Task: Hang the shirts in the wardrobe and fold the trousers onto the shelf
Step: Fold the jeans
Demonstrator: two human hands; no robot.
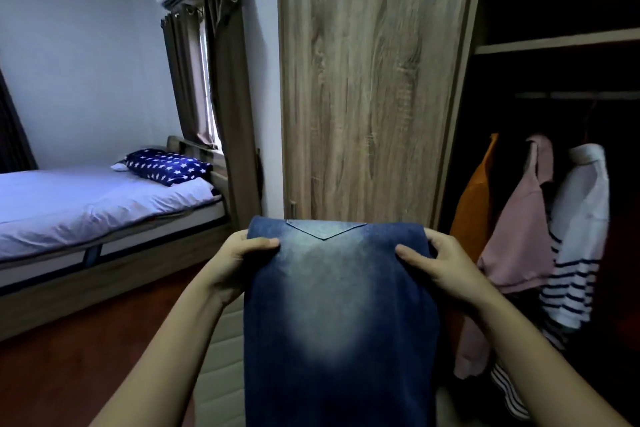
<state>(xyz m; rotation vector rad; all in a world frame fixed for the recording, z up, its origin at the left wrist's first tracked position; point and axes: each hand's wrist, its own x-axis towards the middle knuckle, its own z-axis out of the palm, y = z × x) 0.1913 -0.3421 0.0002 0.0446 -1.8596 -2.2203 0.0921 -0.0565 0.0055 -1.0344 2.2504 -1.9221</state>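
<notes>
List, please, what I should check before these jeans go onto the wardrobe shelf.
1. Left hand grips the jeans at one edge: ok.
2. Right hand grips the opposite edge: ok.
3. Jeans folded compactly: not ok, they hang long below the hands.
4. Wardrobe opening uncovered on the right: ok.
5. Free room on the shelf: cannot tell, too dark.

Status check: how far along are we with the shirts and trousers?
Done, apparently: orange top, pink top and striped shirt hang in the wardrobe. In hand: left hand and right hand grip the blue jeans, hanging down. Left: fold them onto the shelf.
</notes>
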